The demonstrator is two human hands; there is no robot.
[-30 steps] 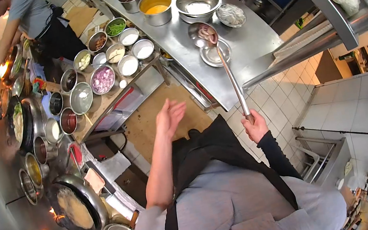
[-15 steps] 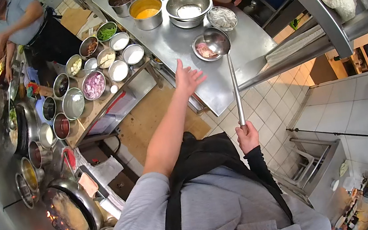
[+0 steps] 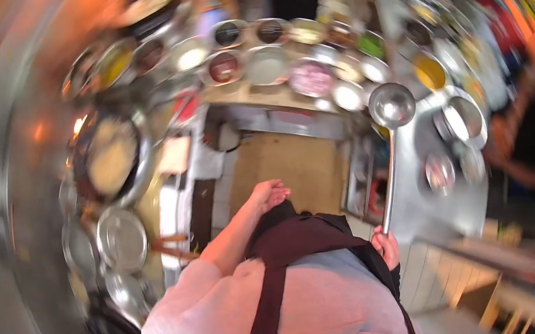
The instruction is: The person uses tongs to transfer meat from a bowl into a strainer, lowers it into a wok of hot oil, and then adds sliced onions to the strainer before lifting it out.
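pale floor tiles — steel counter

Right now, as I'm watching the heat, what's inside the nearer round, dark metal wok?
In the nearer wok lies a pale tan mass; the bottom beneath it is covered and cannot be seen.

The steel worktop carries a small dish of pinkish pieces, a large metal bowl — and a pot of something yellow; its far end is blurred. Bowls crowd the wooden worktop, one with purple pieces, another with red sauce. A brown mat lies on the tiled floor.
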